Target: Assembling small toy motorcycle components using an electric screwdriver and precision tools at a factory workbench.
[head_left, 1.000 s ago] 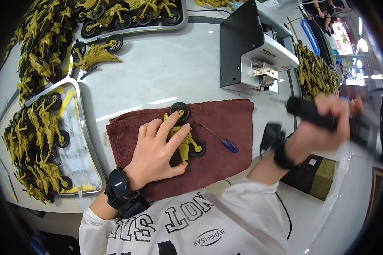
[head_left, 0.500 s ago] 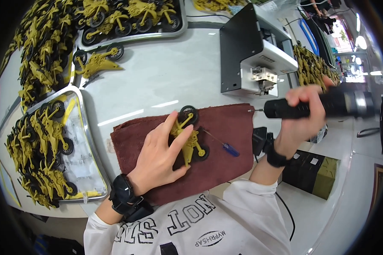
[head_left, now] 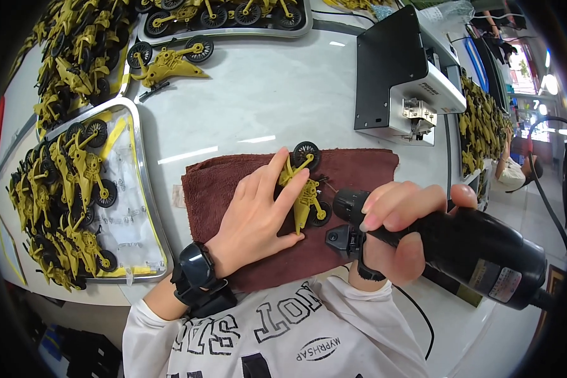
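Observation:
A yellow toy motorcycle (head_left: 307,196) with black wheels lies on a folded maroon cloth (head_left: 211,183). My left hand (head_left: 255,205) holds it against the cloth, index and middle fingers near its upper wheel and thumb at its lower tip. My right hand (head_left: 416,220) is wrapped round a black electric screwdriver (head_left: 485,252). Its thin bit points left at the motorcycle's right side; whether the tip touches a screw is too small to tell. The blue-handled screwdriver seen earlier is hidden from view.
To the left, a metal-rimmed tray (head_left: 150,217) carries several toy motorcycles. A single motorcycle (head_left: 170,66) lies beyond it, near another loaded tray (head_left: 302,31). At the back right stands a black and white machine (head_left: 390,75). Another person (head_left: 513,173) appears at the far right.
My right hand has brought the electric screwdriver left and nearer, its bit now beside the motorcycle. My left hand keeps its hold. The whole view has shifted slightly.

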### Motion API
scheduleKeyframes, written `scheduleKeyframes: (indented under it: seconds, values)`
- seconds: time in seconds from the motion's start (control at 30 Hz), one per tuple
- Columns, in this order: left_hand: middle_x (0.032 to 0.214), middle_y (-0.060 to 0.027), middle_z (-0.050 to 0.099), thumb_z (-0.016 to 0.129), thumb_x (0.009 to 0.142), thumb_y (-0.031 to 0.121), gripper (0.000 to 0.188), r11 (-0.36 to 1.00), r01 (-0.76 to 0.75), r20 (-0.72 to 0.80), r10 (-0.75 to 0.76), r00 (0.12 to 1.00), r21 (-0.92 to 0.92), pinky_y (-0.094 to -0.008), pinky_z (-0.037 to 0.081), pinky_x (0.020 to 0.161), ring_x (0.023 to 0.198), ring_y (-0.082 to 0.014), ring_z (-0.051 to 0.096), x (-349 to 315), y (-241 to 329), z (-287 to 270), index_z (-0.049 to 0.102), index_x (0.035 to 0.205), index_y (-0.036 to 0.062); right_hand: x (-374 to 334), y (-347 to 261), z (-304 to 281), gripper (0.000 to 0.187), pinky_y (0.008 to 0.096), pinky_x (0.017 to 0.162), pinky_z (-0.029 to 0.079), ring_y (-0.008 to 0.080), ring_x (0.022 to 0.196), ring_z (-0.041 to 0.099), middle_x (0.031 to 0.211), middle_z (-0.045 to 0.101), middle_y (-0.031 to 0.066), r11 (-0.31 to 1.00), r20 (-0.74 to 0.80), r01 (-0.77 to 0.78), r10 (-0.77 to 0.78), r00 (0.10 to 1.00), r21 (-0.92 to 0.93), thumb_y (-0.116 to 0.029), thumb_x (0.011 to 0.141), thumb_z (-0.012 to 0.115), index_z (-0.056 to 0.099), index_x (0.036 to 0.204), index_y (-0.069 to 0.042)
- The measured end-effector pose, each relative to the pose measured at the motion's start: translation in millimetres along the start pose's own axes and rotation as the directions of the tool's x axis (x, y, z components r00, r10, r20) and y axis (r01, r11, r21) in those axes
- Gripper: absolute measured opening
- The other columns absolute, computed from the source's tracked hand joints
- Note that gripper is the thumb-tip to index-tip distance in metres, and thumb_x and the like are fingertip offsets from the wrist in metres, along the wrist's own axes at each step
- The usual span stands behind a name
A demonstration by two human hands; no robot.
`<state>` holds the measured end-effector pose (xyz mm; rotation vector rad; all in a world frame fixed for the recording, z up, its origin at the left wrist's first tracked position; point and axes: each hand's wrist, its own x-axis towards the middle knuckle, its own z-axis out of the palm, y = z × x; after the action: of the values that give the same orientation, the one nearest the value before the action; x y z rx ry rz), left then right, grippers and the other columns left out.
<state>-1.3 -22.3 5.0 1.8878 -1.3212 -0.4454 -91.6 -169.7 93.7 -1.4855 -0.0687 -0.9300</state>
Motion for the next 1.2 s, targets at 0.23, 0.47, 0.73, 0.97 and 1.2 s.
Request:
scheduleKeyframes:
  seconds: [0.23, 0.47, 0.73, 0.97, 1.2]
  values:
    - [0.148, -0.0244, 0.027, 0.087, 0.055, 0.028, 0.100, 1.000, 0.001, 0.011, -0.001, 1.000, 0.007, -0.0472, 0.035, 0.101, 0.124, -0.0401, 0.041, -0.2, -1.5, 0.6, 0.039, 0.140, 0.0117, -4.3, 17.2, 7.6, 0.065, 0.0349, 0.066, 0.052, 0.0220, 0.066, 0.060, 0.082, 0.060, 0.0113, 0.996, -0.095, -0.086, 0.084, 0.992, -0.023, -0.007, 0.087, 0.068, 0.026, 0.137, -0.004]
    - [0.149, -0.0245, 0.026, 0.086, 0.055, 0.030, 0.097, 1.000, 0.016, 0.022, -0.016, 1.000, 0.026, -0.0465, 0.035, 0.101, 0.124, -0.0391, 0.042, 1.1, -0.8, 0.3, 0.041, 0.139, 0.0113, -5.7, 29.8, -4.3, 0.065, 0.0334, 0.063, 0.052, 0.0205, 0.066, 0.059, 0.084, 0.060, 0.0126, 1.000, 0.021, 0.000, 0.000, 1.000, 0.002, 0.001, 0.083, 0.065, 0.027, 0.135, -0.005]
    - [0.150, -0.0207, 0.029, 0.086, 0.055, 0.028, 0.096, 1.000, 0.010, 0.034, -0.010, 0.999, 0.009, -0.0445, 0.035, 0.100, 0.123, -0.0361, 0.043, 3.3, -0.6, -1.8, 0.042, 0.138, 0.0082, -1.1, 35.5, -7.4, 0.057, 0.0328, 0.060, 0.051, 0.0196, 0.064, 0.058, 0.079, 0.060, 0.0129, 0.998, 0.032, -0.046, 0.045, 0.998, 0.047, 0.006, 0.080, 0.064, 0.033, 0.126, -0.005]
    - [0.146, -0.0099, 0.036, 0.082, 0.060, 0.026, 0.085, 0.995, -0.060, 0.061, 0.055, 0.997, 0.074, -0.0445, 0.036, 0.098, 0.123, -0.0335, 0.040, 3.2, -0.2, 2.7, 0.047, 0.136, 0.0086, 10.7, 24.0, -20.4, 0.052, 0.0364, 0.057, 0.050, 0.0202, 0.057, 0.056, 0.072, 0.057, 0.0083, 0.973, 0.254, -0.135, 0.181, 0.950, -0.189, 0.001, 0.080, 0.064, 0.034, 0.121, -0.008]
    - [0.144, -0.0120, 0.039, 0.082, 0.059, 0.023, 0.082, 0.988, -0.077, 0.046, 0.071, 0.996, 0.137, -0.0466, 0.038, 0.096, 0.122, -0.0375, 0.041, 1.3, 8.0, 7.2, 0.051, 0.134, 0.0115, 31.0, -30.8, -57.5, 0.043, 0.0316, 0.061, 0.043, 0.0148, 0.054, 0.045, 0.068, 0.044, 0.0043, 0.972, -0.282, 0.222, -0.235, 0.930, -0.078, -0.010, 0.086, 0.052, 0.045, 0.128, -0.003]
